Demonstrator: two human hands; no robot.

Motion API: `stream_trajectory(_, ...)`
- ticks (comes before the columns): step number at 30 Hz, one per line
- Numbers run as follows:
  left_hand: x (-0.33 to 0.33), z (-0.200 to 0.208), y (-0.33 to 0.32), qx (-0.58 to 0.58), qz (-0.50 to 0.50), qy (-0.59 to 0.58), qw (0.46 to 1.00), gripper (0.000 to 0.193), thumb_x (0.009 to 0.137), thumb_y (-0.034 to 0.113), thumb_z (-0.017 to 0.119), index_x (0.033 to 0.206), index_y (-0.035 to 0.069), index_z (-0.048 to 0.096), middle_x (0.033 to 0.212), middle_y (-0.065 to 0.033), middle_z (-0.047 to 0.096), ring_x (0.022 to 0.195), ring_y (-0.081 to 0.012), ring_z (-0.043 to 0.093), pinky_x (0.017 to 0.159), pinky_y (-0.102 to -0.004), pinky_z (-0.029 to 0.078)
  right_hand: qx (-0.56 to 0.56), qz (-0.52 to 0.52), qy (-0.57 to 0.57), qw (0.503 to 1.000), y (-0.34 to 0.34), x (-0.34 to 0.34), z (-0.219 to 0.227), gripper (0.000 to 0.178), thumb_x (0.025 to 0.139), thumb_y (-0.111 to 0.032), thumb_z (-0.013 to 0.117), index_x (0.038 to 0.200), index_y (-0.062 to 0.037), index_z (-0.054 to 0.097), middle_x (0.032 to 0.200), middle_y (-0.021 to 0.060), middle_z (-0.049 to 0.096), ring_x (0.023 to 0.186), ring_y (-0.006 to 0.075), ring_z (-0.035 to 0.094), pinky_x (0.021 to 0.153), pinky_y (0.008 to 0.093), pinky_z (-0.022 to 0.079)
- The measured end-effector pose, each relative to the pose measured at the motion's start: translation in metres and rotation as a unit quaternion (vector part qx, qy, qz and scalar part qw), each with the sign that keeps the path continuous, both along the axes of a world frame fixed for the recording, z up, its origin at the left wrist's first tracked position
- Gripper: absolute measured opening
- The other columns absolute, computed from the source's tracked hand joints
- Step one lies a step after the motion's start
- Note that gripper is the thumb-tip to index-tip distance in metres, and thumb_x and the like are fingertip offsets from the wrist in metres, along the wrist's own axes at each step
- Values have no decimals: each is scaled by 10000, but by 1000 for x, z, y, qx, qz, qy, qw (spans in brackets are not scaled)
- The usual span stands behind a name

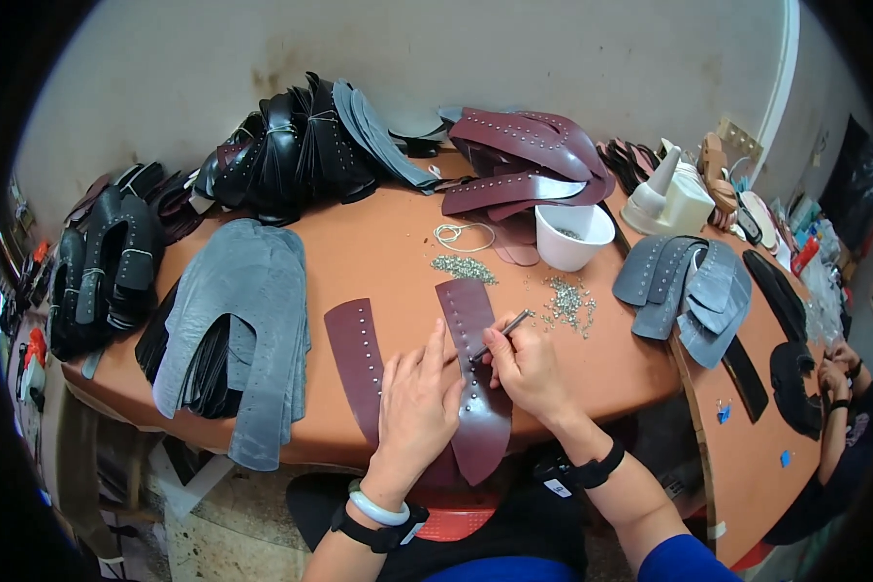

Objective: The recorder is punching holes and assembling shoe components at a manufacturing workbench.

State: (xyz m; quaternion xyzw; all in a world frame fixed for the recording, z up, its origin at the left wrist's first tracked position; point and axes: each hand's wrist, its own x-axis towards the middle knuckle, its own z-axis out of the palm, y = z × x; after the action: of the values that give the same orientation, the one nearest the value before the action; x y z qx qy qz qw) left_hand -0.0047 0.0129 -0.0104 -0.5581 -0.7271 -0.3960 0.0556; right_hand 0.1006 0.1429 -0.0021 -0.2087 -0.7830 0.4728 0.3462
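Observation:
A U-shaped maroon leather piece lies at the table's front edge, its left arm (351,335) and right arm (468,301) both carrying rows of small silver studs. My left hand (417,412) rests between the arms with its fingers stretched out, the fingertips by the right arm's inner edge. Closed round a thin dark metal rod (520,320), like a pen or punch, my right hand (529,373) holds it slanted. The rod's lower end meets the right arm near the stud row. My palms hide part of the leather.
Loose silver studs (567,306) lie in two heaps near a white plastic cup (574,238) and a string loop (464,237). Grey leather (242,291), black bundles (301,145) and maroon bundles (529,141) surround the table (388,242). Another person's hands (834,373) work at far right.

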Motion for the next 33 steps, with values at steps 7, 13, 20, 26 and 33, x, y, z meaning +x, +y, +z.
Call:
stream_trajectory(7,1,-1,0,-5,8,12,1000,750,798,86,688,1445,5,317,1089,-83,653,1061,-274,572,998,-475,363,184,-20,-9,983,5,-3,-8,181,987,-146,516,897,0,570,636,49,613,475,83,563,427,220,440)
stream_trajectory(13,3,-1,-1,-8,17,9,1000,737,817,113,681,1445,7,310,1104,-79,649,1078,-269,564,1011,-515,344,-39,-24,34,998,2,0,-6,182,975,-137,538,859,0,567,624,83,614,508,147,612,455,278,459)
stream_trajectory(20,3,-1,-1,-28,25,8,999,728,823,119,676,1445,16,312,1118,-74,647,1101,-272,556,1024,-541,337,21,-27,4,999,0,-4,-5,181,978,-135,531,861,-2,569,617,70,614,482,125,592,438,257,444)
stream_trajectory(26,4,-1,-1,-19,21,7,1000,725,823,116,671,1448,28,314,1121,-71,649,1112,-272,553,1024,-564,335,55,-29,-13,998,2,-4,-5,189,984,-148,522,894,6,582,650,53,630,488,85,578,428,221,449)
stream_trajectory(33,3,-1,-1,-14,9,2,1000,690,836,106,651,1445,38,333,1091,-44,668,1092,-264,563,1013,-580,337,93,-49,-9,994,-3,-7,-2,144,940,-102,579,856,14,573,616,155,575,538,268,601,505,343,450)
